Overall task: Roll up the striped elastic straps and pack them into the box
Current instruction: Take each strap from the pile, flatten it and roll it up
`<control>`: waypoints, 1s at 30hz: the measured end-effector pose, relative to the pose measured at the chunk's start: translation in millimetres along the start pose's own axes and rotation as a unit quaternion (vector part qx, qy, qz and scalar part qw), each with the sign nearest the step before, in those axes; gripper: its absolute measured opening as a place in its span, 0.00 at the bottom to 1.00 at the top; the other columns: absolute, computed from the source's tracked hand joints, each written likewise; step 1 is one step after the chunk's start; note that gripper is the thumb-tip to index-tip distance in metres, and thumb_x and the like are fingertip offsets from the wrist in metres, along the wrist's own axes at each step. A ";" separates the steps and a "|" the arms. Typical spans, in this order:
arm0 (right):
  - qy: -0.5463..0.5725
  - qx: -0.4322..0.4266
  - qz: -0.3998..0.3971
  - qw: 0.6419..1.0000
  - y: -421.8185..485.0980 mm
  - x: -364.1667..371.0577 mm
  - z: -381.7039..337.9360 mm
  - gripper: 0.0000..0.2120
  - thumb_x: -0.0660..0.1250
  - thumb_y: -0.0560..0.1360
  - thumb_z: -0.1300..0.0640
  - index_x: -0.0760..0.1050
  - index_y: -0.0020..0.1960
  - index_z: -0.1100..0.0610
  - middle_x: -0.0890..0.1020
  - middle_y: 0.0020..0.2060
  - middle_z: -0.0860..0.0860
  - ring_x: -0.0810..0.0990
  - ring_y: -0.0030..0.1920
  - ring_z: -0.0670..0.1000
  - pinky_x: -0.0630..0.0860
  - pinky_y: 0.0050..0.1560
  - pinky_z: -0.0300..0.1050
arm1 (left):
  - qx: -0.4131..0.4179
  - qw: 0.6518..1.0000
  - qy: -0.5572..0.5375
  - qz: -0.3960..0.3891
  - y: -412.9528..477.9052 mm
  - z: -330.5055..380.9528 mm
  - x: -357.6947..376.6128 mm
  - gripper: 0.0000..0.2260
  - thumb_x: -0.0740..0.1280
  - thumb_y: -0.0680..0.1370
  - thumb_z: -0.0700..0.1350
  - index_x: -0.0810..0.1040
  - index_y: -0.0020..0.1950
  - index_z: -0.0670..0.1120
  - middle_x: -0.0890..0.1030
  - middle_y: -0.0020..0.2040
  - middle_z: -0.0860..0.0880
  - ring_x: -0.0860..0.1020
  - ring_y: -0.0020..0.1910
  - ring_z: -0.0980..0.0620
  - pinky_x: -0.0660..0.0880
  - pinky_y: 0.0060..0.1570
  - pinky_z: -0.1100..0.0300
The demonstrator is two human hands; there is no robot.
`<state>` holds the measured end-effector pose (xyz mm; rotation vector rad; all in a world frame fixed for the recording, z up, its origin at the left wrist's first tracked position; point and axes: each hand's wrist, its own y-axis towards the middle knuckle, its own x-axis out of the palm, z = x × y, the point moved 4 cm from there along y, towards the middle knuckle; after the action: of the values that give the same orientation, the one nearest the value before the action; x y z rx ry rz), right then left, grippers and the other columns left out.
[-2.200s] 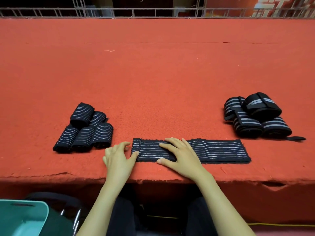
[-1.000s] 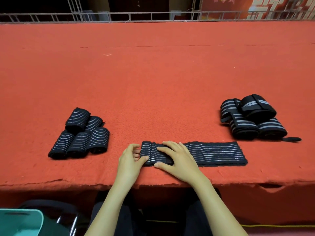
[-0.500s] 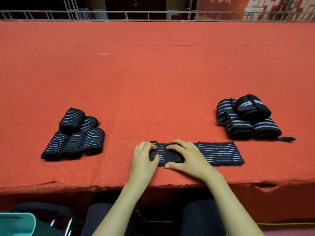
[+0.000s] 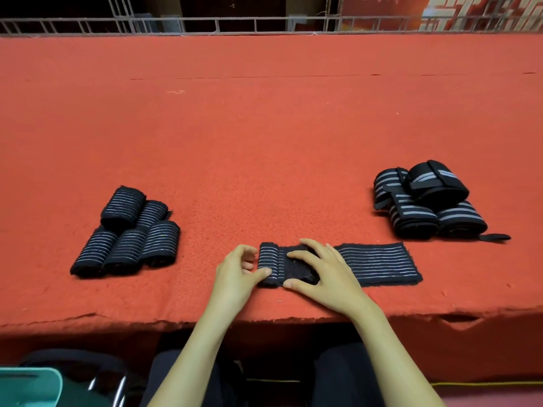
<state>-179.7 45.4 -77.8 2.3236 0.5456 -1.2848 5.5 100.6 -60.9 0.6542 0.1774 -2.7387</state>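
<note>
Red felt over the whole surface [image 4: 264, 142], frayed along the near edge. Close to that edge, a black elastic strap [image 4: 379, 264] with thin pale stripes, wound at its left end into a tight roll [image 4: 269, 264] and flat to the right.

Left hand [image 4: 235, 274] curled against the roll's left side, thumb pressed on its near end, gripping it. Right hand [image 4: 326, 274] spread and slightly arched, fingertips pressing the strap down just right of the roll, closed round nothing.

Against two seconds back: thicker roll, shorter flat tail, both hands shifted rightward along the strap; back then, only the very end turned over.

Left of the strap, well apart, five finished rolls [image 4: 129, 233] of the same stripe, three side by side and two behind, unmoved. Right of the strap and a little beyond, a heap of wider-striped wraps [image 4: 426, 201], with one fastening tab [image 4: 495, 237] sticking out near the strap's far right corner. Below and left of the strap, past the surface edge, the corner of a teal box [image 4: 26, 386].

Far beyond the strap, a metal railing [image 4: 205, 24] and a red banner [image 4: 470, 10] with pale characters, cropped and not readable.
</note>
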 end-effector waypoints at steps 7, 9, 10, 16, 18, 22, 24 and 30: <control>-0.011 0.005 -0.007 1.000 1.2 -0.2 -1.8 0.32 0.56 0.66 0.26 0.68 0.66 0.39 0.63 0.71 0.42 0.60 0.73 0.44 0.43 0.75 0.44 | 0.028 0.994 0.100 0.019 -2.9 20.6 17.5 0.13 0.70 0.70 0.44 0.69 0.51 0.48 0.77 0.43 0.53 0.78 0.44 0.48 0.73 0.48 0.53; -0.011 0.006 -0.013 1.000 2.0 0.3 -3.6 0.32 0.56 0.67 0.27 0.68 0.66 0.39 0.64 0.71 0.43 0.60 0.72 0.45 0.44 0.75 0.47 | 0.028 0.995 0.091 0.025 -3.7 21.4 17.9 0.13 0.69 0.70 0.43 0.68 0.50 0.48 0.76 0.42 0.53 0.77 0.43 0.47 0.73 0.46 0.52; -0.008 0.005 -0.020 1.000 3.1 0.9 -5.1 0.32 0.57 0.67 0.27 0.68 0.67 0.39 0.64 0.71 0.43 0.60 0.72 0.46 0.45 0.76 0.48 | 0.023 0.996 0.077 0.027 -3.8 19.9 15.8 0.13 0.69 0.70 0.42 0.68 0.49 0.48 0.76 0.41 0.54 0.77 0.42 0.47 0.74 0.46 0.52; 0.035 -0.017 -0.100 0.994 19.2 16.0 -45.3 0.27 0.67 0.70 0.35 0.68 0.66 0.40 0.60 0.73 0.47 0.56 0.73 0.49 0.52 0.73 0.48 | -0.008 0.995 0.058 0.077 -10.1 -4.1 -33.5 0.12 0.70 0.69 0.41 0.71 0.48 0.47 0.75 0.39 0.56 0.78 0.40 0.48 0.72 0.43 0.55; 0.040 -0.039 -0.111 0.992 26.2 28.0 -64.4 0.26 0.67 0.70 0.35 0.68 0.66 0.40 0.60 0.73 0.48 0.56 0.73 0.50 0.52 0.73 0.49 | -0.021 0.992 0.067 0.109 -14.1 -14.3 -56.8 0.11 0.71 0.69 0.41 0.72 0.48 0.46 0.75 0.39 0.56 0.77 0.40 0.49 0.69 0.42 0.59; 0.034 -0.076 -0.118 0.990 34.1 48.0 -91.2 0.29 0.59 0.69 0.29 0.69 0.65 0.43 0.62 0.71 0.47 0.57 0.73 0.49 0.49 0.74 0.56 | -0.005 0.983 0.100 0.155 -23.7 -27.7 -80.7 0.11 0.71 0.69 0.40 0.73 0.47 0.48 0.78 0.45 0.51 0.77 0.41 0.50 0.72 0.45 0.56; 0.029 -0.081 -0.097 0.992 34.0 48.8 -94.0 0.28 0.57 0.70 0.29 0.70 0.63 0.44 0.65 0.70 0.46 0.59 0.72 0.47 0.48 0.75 0.57 | 0.019 0.979 0.122 0.162 -27.5 -27.6 -76.4 0.11 0.70 0.70 0.41 0.73 0.48 0.49 0.76 0.48 0.51 0.77 0.43 0.48 0.73 0.47 0.52; 0.037 -0.063 -0.086 0.994 24.7 36.0 -72.8 0.23 0.66 0.71 0.35 0.71 0.61 0.43 0.66 0.68 0.42 0.59 0.72 0.43 0.44 0.75 0.50 | 0.086 0.966 0.172 0.174 -31.1 -17.8 -58.4 0.11 0.70 0.72 0.40 0.77 0.54 0.46 0.75 0.52 0.53 0.75 0.42 0.52 0.65 0.43 0.62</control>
<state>-98.5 69.0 -69.5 2.2677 0.8433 -1.2037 51.8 149.5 -48.5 1.0953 -0.0929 -2.3045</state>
